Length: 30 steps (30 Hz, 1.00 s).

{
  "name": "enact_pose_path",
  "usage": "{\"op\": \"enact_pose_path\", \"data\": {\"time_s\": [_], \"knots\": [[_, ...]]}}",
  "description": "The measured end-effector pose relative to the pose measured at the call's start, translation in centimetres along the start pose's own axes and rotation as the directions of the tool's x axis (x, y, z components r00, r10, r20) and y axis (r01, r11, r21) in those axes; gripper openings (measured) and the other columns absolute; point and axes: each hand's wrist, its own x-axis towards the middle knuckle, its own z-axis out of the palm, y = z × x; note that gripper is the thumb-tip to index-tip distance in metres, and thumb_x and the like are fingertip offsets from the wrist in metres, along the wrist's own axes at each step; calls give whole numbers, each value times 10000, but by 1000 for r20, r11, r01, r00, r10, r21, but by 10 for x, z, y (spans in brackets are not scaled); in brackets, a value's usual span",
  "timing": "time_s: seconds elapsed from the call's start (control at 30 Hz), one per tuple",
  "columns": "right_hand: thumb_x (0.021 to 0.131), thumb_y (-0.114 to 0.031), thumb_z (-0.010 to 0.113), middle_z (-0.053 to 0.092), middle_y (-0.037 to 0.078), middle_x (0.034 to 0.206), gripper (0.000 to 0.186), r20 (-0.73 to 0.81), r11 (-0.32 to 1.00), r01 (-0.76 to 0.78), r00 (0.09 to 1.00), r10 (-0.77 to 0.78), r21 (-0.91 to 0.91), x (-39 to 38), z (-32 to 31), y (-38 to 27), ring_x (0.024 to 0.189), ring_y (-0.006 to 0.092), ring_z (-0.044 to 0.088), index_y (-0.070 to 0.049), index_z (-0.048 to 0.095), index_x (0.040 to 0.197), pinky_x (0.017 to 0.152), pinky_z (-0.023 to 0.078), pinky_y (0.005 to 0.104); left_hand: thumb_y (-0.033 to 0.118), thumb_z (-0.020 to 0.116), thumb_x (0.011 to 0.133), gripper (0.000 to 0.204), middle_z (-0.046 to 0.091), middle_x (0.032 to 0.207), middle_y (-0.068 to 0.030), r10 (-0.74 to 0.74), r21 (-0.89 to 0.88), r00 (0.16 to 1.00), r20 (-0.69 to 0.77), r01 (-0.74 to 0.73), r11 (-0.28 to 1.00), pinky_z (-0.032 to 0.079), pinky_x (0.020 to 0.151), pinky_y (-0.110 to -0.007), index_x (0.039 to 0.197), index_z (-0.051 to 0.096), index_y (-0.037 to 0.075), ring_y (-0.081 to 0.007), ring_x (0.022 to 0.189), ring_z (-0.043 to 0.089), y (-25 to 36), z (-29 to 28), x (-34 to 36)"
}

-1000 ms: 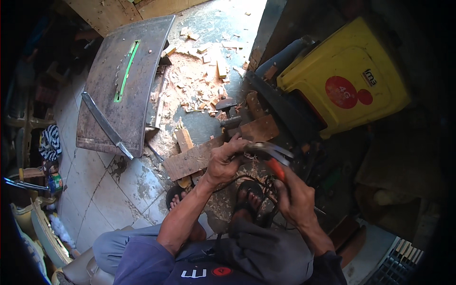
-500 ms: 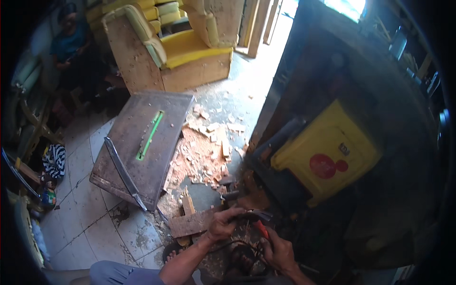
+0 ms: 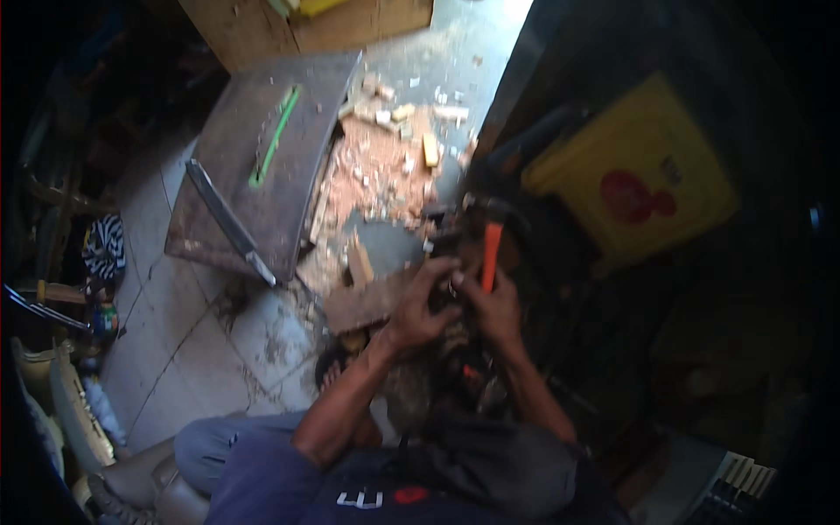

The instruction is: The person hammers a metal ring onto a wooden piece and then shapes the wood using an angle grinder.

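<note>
My right hand (image 3: 495, 308) is closed around a flat orange strip-like piece (image 3: 493, 249), perhaps a tool handle, which sticks up above the fist. Close beside it, my left hand (image 3: 423, 306) has its fingers bent in towards the right hand's fingertips. Something small and dark seems to lie between the two hands, but it is too dim to name. Just left of my left hand, a brown wooden board (image 3: 363, 304) rests low down. Both hands are held in front of my lap, above my feet.
A dark wooden panel (image 3: 262, 140) bears a green strip (image 3: 278, 136) and a long dark metal-like bar (image 3: 223, 214). Wood scraps and sawdust (image 3: 381, 166) cover the floor beyond my hands. To the right is a yellow plastic stool (image 3: 700, 188). A wooden chair frame (image 3: 350, 26) stands at the back.
The view has tipped downward, so the panel and stool sit higher. My hands have drawn together. The orange piece now points upward, and the dark curved strip by my left hand is no longer distinct.
</note>
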Motion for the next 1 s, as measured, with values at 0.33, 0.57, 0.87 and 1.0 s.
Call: {"op": "enact_pose_path", "data": {"time_s": [0.33, 0.57, 0.87, 1.0], "knots": [[1056, -313, 632, 557, 10, 746, 285, 96, 949, -148, 987, 126, 279, -2, -1, 6, 410, 68, 435, -72, 569, 1195, 348, 358, 249, 148, 704, 989, 390, 545, 1512, -185, 54, -40, 994, 98, -50, 998, 380, 1204, -449, 1349, 609, 28, -321, 1463, 467, -13, -13, 10], [1053, -265, 642, 559, 7, 756, 241, 128, 959, -138, 986, 108, 247, 2, 21, 12, 421, 47, 440, -73, 564, 1175, 365, 362, 234, 267, 635, 1056, 474, 439, 1598, -227, 21, -104, 999, 30, -18, 994, 354, 1211, -420, 1442, 521, 16, -310, 1470, 444, -10, -21, 8], [1046, -208, 622, 666, 91, 818, 332, -6, 935, 193, 979, -204, -299, -7, 9, 13, 590, 151, 644, -10, 591, 1310, 584, 526, 302, 179, 766, 938, 333, 661, 1330, -175, 21, -17, 995, -97, -23, 1000, 505, 1034, -413, 1220, 665, 32, -321, 1234, 645, -20, -16, 7], [1022, -146, 617, 664, 148, 756, 341, 67, 766, 381, 911, -407, -517, -60, -22, -36, 617, 205, 699, -2, 601, 1330, 595, 562, 356, 80, 772, 887, 271, 697, 1216, -158, 46, 33, 994, -97, -43, 999, 525, 978, -406, 1135, 684, 16, -318, 1129, 686, -14, -20, 11]]}}
